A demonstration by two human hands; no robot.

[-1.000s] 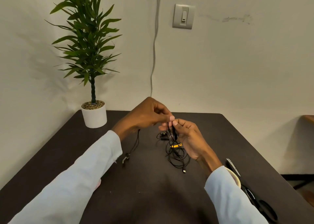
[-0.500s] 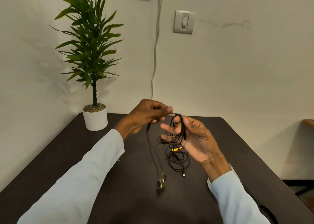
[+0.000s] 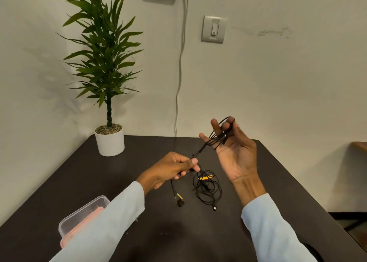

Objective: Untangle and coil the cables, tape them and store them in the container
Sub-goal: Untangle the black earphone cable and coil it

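A thin black earphone cable (image 3: 206, 145) is stretched between my hands above the dark table (image 3: 119, 182). Its loops are wound round the raised fingers of my right hand (image 3: 234, 152), palm facing me. My left hand (image 3: 174, 168) pinches the same cable lower down, and its earbud ends (image 3: 179, 201) dangle below that hand. A second black cable (image 3: 208, 190) with a yellow tie lies in a loose tangle on the table under my hands. A clear plastic container (image 3: 83, 214) with a pink lid sits at the left, partly hidden by my left sleeve.
A potted plant in a white pot (image 3: 109, 140) stands at the table's back left corner. A grey wall cable (image 3: 179, 73) hangs down behind the table. A light switch (image 3: 214, 29) is on the wall.
My right hand rose and turned palm up with cable loops on its fingers. My left hand dropped and slid down the cable, pulling it taut. The view tilted, revealing the container.
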